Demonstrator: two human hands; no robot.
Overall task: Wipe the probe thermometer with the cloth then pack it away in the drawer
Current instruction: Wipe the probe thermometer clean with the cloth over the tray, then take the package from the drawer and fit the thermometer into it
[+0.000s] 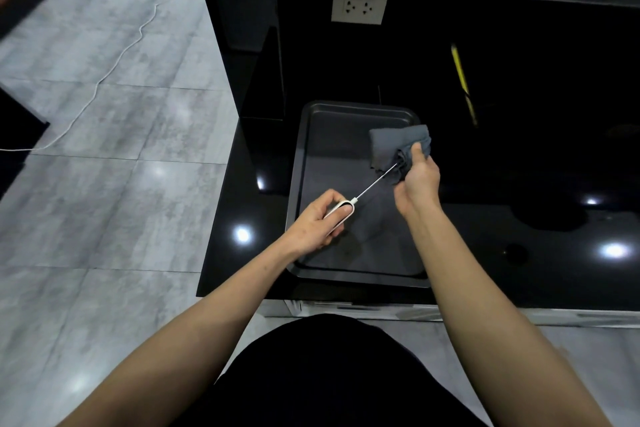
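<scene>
My left hand grips the white handle of the probe thermometer, holding it above a dark baking tray. Its thin metal probe points up and to the right into a grey cloth. My right hand holds that cloth bunched around the probe's tip, so the tip is hidden inside the folds. Both hands hover over the tray's right half. No drawer front is clearly visible; only a pale strip shows under the counter edge.
The tray lies on a glossy black countertop near its left end. A yellow pencil-like object lies farther back. A white double socket is on the black back panel. A white cable trails over the grey tiled floor at left.
</scene>
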